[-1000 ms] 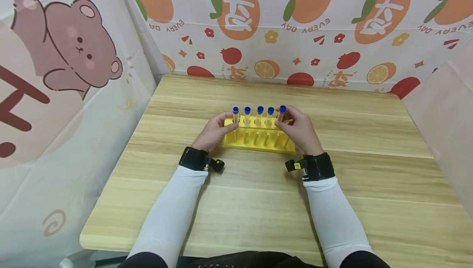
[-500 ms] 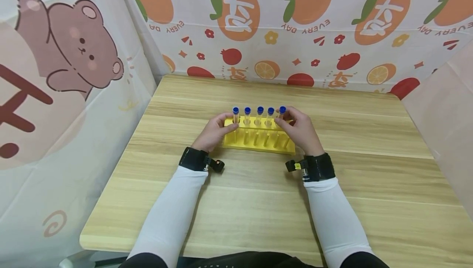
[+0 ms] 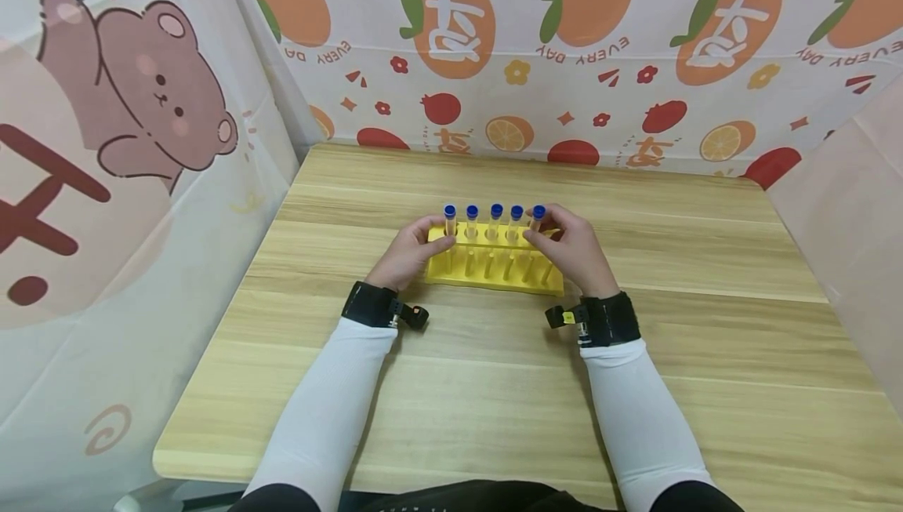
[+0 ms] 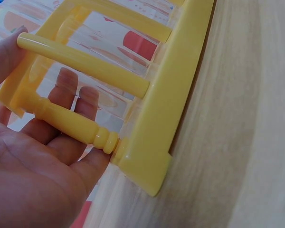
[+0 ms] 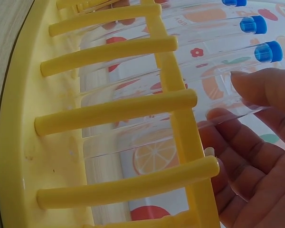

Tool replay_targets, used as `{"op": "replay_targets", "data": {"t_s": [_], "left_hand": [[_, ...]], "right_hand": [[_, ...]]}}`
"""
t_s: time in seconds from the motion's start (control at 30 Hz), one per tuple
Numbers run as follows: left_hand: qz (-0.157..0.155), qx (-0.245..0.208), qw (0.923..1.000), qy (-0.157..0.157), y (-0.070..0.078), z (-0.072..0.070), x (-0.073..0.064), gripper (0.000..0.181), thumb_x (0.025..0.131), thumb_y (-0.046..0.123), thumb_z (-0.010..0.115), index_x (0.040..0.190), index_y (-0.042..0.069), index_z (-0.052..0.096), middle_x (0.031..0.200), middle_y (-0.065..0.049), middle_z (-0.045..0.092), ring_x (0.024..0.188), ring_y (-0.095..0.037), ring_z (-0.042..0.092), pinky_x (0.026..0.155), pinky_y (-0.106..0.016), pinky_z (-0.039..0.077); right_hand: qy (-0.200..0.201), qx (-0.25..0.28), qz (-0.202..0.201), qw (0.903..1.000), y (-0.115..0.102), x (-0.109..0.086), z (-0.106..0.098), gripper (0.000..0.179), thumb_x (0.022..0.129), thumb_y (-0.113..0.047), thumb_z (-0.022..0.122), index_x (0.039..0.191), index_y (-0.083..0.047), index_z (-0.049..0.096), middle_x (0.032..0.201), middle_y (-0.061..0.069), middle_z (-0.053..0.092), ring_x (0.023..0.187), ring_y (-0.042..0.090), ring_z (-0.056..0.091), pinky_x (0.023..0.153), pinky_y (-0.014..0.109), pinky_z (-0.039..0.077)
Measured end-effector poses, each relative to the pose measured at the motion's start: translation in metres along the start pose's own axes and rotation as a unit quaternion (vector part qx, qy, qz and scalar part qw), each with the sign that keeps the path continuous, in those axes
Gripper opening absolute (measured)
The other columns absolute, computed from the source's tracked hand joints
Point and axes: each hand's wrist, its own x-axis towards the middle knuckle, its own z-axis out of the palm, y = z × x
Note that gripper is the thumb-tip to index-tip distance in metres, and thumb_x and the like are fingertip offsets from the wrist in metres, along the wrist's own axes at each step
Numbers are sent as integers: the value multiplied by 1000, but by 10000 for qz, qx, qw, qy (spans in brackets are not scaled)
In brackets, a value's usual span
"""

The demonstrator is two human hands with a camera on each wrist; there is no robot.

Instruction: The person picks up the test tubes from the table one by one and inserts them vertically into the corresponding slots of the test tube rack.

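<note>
A yellow test tube rack (image 3: 494, 286) stands on the wooden table, with several clear, blue-capped test tubes (image 3: 472, 222) upright in a row of its holes. My left hand (image 3: 404, 252) grips the rack's left end, thumb at the top plate and fingers behind the end post (image 4: 71, 126). At the right end, my right hand (image 3: 573, 249) pinches the last test tube (image 5: 133, 140) below its cap between thumb and fingers. That tube passes through its hole, and its lower end is down near the rack's base (image 5: 19, 156). Its cap (image 3: 539, 211) stands level with its neighbours.
The wooden table (image 3: 480, 402) extends around the rack on all sides. A printed fruit cloth (image 3: 536, 96) hangs behind the far edge, and a bear-print cloth (image 3: 233, 277) hangs at the left. Black wrist cameras (image 3: 412, 316) sit on both wrists.
The rightmost test tube has sunk slightly in its hole, my right fingers lowering a little with it. The left hand and the rack have stayed in place.
</note>
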Motion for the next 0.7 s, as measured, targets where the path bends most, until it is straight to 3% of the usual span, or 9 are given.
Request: {"op": "replay_targets", "data": {"t_s": [0.43, 0.7], "left_hand": [[-12, -53, 10000, 17, 1, 0, -1, 26, 95, 12, 66, 119, 6, 60, 135, -6, 52, 122, -20, 48, 89, -25, 46], [-80, 5, 10000, 38, 2, 1, 0, 30, 95, 14, 66, 123, 7, 59, 138, -5, 52, 128, -21, 45, 95, -31, 43]], "right_hand": [[53, -85, -19, 9999, 1, 0, 1, 36, 91, -31, 71, 121, -11, 65, 97, 1, 65, 89, 18, 57, 75, 30, 51], [53, -62, -20, 10000, 2, 1, 1, 34, 91, -32, 71, 119, -12, 66, 95, 0, 64, 87, 17, 56, 75, 32, 50]]}}
